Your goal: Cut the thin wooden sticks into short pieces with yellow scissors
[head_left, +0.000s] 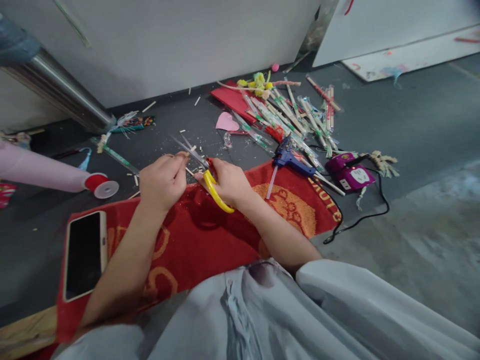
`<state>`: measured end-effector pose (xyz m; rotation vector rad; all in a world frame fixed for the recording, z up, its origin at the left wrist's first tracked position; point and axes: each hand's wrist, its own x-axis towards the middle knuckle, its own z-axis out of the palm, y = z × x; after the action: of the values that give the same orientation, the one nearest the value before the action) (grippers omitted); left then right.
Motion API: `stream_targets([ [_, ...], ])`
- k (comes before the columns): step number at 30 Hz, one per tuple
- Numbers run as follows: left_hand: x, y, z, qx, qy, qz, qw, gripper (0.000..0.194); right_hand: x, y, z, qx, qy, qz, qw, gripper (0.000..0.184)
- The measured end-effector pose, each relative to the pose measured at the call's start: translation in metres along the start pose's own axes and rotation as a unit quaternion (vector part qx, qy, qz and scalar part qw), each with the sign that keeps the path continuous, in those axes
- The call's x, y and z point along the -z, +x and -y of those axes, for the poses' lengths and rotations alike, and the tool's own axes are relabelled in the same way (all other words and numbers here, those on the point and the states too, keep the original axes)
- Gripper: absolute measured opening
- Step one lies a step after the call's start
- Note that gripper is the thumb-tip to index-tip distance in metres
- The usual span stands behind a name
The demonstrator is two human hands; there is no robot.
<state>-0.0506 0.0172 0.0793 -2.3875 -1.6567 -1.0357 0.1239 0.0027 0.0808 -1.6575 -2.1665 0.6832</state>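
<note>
My right hand [229,182] grips yellow-handled scissors [214,190], whose blades [189,149] point up and left, spread apart. My left hand [163,181] is closed in a pinch on a thin pale stick [189,171] held beside the blades. Both hands hover over the far edge of a red cloth with orange patterns [198,235] spread on the dark floor. Small stick cuttings lie scattered on the floor just beyond the hands.
A phone [84,254] lies on the cloth's left corner. A blue glue gun [290,159], a purple device with a black cable [350,175], a pile of wrapped sticks [296,117], a pink heart [226,122] and a red ribbon spool [101,185] lie around. A metal pole [60,90] slants at left.
</note>
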Motion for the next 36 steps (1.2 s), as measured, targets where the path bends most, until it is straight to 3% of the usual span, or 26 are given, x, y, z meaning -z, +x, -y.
stream_targets([
  [10,-0.002,0.000,0.005,0.005,-0.010,0.001,1.000,0.025,0.003,0.001,0.002,-0.018,-0.011,0.010,1.000,0.064],
  [17,0.008,-0.007,-0.022,0.008,-0.054,-0.013,0.998,0.021,0.005,0.006,-0.003,-0.048,0.043,-0.023,0.998,0.060],
  [21,0.001,-0.017,-0.042,-0.022,-0.105,-0.007,0.994,0.019,0.011,0.005,-0.004,-0.074,0.112,-0.036,0.990,0.055],
  [23,-0.008,-0.021,-0.049,-0.007,-0.146,-0.028,0.989,0.035,0.012,0.005,-0.003,-0.073,0.147,-0.040,0.986,0.053],
  [25,-0.019,-0.024,-0.054,0.028,-0.192,-0.027,0.981,0.064,0.011,0.004,-0.002,-0.069,0.167,-0.039,0.983,0.052],
  [28,-0.036,-0.031,-0.053,0.084,-0.250,0.040,0.964,0.099,0.006,0.004,-0.001,-0.054,0.170,-0.023,0.984,0.049],
  [32,-0.054,-0.040,-0.047,0.115,-0.301,0.114,0.940,0.113,-0.003,0.005,-0.002,-0.030,0.154,-0.009,0.988,0.047],
  [36,-0.064,-0.045,-0.041,0.105,-0.320,0.111,0.935,0.113,-0.009,0.007,-0.005,-0.011,0.151,-0.025,0.988,0.047],
])
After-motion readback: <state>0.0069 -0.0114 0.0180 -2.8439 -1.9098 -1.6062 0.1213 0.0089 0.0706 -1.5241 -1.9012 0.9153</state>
